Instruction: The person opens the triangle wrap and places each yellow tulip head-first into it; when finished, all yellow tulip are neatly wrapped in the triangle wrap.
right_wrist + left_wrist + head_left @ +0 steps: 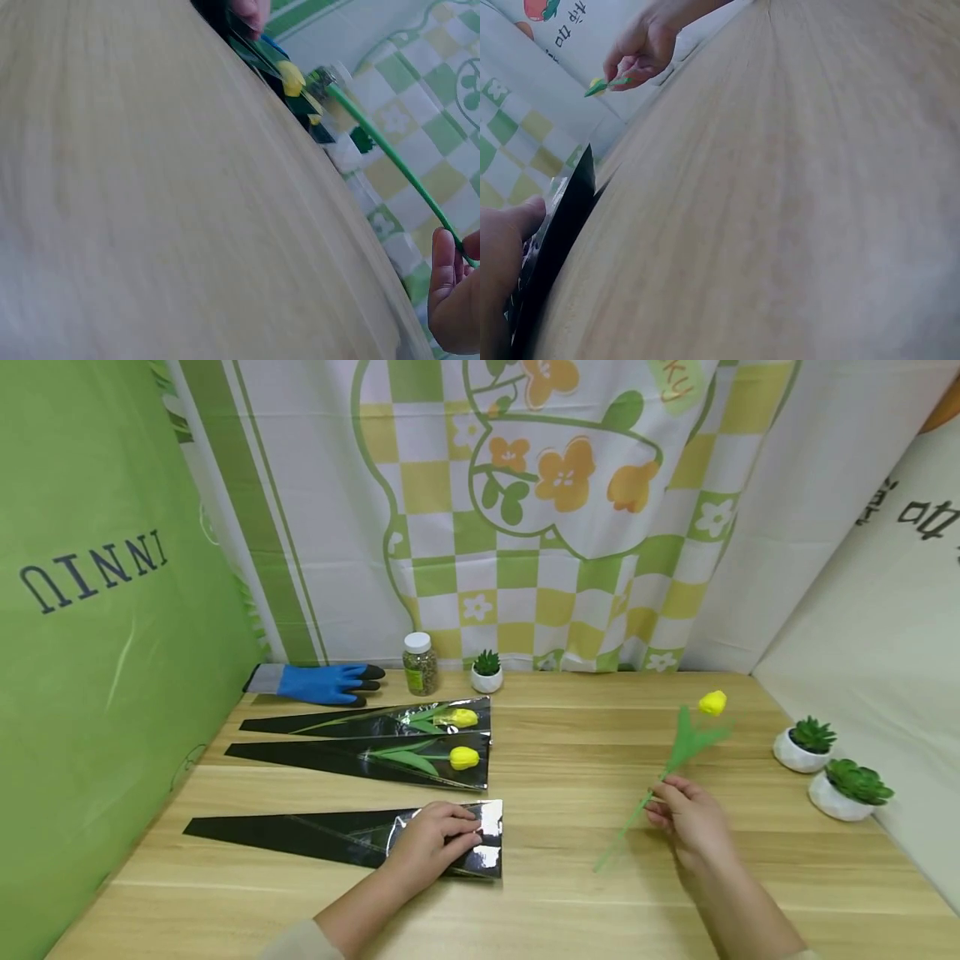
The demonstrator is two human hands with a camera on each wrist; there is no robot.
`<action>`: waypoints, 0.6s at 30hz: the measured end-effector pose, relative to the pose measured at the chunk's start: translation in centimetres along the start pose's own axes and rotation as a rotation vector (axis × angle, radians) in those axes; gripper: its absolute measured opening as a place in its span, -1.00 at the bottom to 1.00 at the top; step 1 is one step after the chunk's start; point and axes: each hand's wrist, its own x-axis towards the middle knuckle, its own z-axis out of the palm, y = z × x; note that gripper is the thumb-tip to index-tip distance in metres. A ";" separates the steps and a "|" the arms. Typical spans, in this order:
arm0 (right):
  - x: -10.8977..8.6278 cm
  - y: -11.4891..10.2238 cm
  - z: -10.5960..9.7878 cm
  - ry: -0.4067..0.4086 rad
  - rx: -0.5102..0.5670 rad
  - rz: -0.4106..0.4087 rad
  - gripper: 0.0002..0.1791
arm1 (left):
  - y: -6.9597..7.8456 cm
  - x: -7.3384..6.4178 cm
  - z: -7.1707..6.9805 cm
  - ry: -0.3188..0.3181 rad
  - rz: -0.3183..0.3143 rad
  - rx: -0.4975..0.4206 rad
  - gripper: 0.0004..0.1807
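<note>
In the head view my right hand (693,822) pinches the green stem of a yellow artificial tulip (684,743) above the right side of the table. Its bloom points up and away, and the stem's lower end slants toward the near left. My left hand (435,839) rests on a black, clear-fronted flower sleeve (300,833) that lies flat, covering part of its wide end. Beyond it lie two more black sleeves, a nearer one (300,753) and a farther one (273,725), each with a yellow tulip inside. The right wrist view shows the held stem (397,161) between thumb and fingers.
A blue work glove (322,683), a white-capped jar (420,668) and a small potted succulent (487,672) stand along the back edge. Two more potted succulents, one farther (804,747) and one nearer (843,793), sit at the right. Printed curtains (525,577) enclose the wooden table (570,760).
</note>
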 end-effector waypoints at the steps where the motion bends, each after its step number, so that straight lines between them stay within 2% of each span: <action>1: 0.0 0.1 0.5 0.001 0.013 -0.002 -0.74 | 0.0 0.0 0.0 0.004 -0.008 -0.003 -0.82; 4: 0.0 0.4 1.9 0.007 0.058 -0.021 -0.82 | 0.0 0.1 0.1 0.018 -0.017 -0.008 -0.83; 8: 0.0 1.1 3.5 0.007 0.096 -0.053 -0.83 | 0.0 0.2 0.3 0.041 -0.020 -0.018 -0.82; 12: -0.2 1.9 5.1 -0.018 0.131 -0.078 -0.83 | -0.1 0.3 0.5 0.040 -0.055 -0.042 -0.81; 18: -0.7 2.9 7.3 -0.051 0.129 -0.059 -0.77 | -0.1 0.4 0.6 0.031 -0.088 -0.061 -0.82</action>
